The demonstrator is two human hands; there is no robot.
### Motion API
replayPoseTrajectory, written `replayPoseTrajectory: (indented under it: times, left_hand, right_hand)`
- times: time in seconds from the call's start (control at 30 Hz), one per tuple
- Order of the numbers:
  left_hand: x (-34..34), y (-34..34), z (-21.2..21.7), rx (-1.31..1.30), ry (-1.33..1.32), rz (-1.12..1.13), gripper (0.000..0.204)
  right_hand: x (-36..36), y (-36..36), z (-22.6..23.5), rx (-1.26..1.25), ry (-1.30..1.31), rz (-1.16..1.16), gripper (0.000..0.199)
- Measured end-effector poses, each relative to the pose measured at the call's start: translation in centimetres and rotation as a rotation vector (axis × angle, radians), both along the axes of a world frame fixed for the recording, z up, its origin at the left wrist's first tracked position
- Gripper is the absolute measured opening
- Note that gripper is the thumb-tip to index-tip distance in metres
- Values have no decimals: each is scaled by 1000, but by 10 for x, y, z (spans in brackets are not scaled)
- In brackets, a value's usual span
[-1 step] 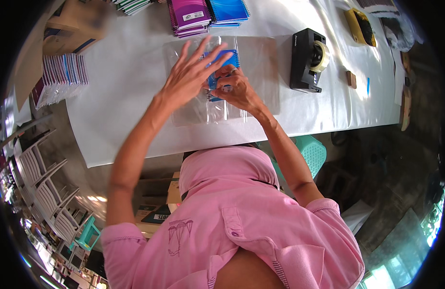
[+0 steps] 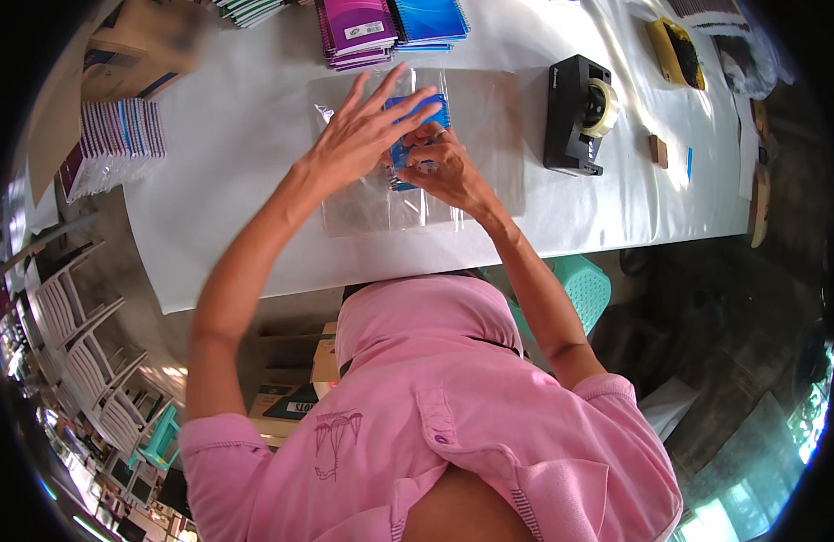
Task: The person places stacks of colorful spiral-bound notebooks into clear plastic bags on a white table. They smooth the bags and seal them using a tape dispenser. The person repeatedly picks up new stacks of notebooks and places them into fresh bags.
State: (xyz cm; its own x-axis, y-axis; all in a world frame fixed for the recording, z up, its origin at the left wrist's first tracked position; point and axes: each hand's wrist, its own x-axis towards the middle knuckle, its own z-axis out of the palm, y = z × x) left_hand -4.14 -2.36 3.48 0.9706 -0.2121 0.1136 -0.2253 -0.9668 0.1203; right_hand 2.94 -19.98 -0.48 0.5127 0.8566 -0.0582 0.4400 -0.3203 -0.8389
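Observation:
A small blue spiral notebook [image 2: 400, 155] lies on a clear plastic sheet [image 2: 355, 210] at the middle of the table's near side. My left hand [image 2: 361, 135] is open, fingers spread, above the notebook's left part, hiding some of it. Over its right part my right hand [image 2: 442, 167] is closed, thumb and fingers pinched together. What the pinch holds, if anything, is hidden. A ring shows on one right finger.
Beyond the sheet stand stacks of purple notebooks [image 2: 355, 32] and blue notebooks [image 2: 430, 23]. A black tape dispenser [image 2: 566, 113] is to the right, near a small brown block [image 2: 658, 150]. Wrapped notebooks [image 2: 119, 149] and a cardboard box [image 2: 141, 54] sit at the left.
My left fingers have shifted slightly right, and my left elbow has swung outward to the left. My right hand and the notebook look almost unmoved.

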Motion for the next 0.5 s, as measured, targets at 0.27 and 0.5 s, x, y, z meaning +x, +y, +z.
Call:
replayPoseTrajectory:
  times: [0.27,0.5]
  left_hand:
    - [10,14,-31,-87,-188,-179,42]
    - [13,4,-41,-28,-242,-137,48]
  right_hand:
    - [15,-30,2,118,-236,164,19]
    - [8,-36,-9,123,-334,247,33]
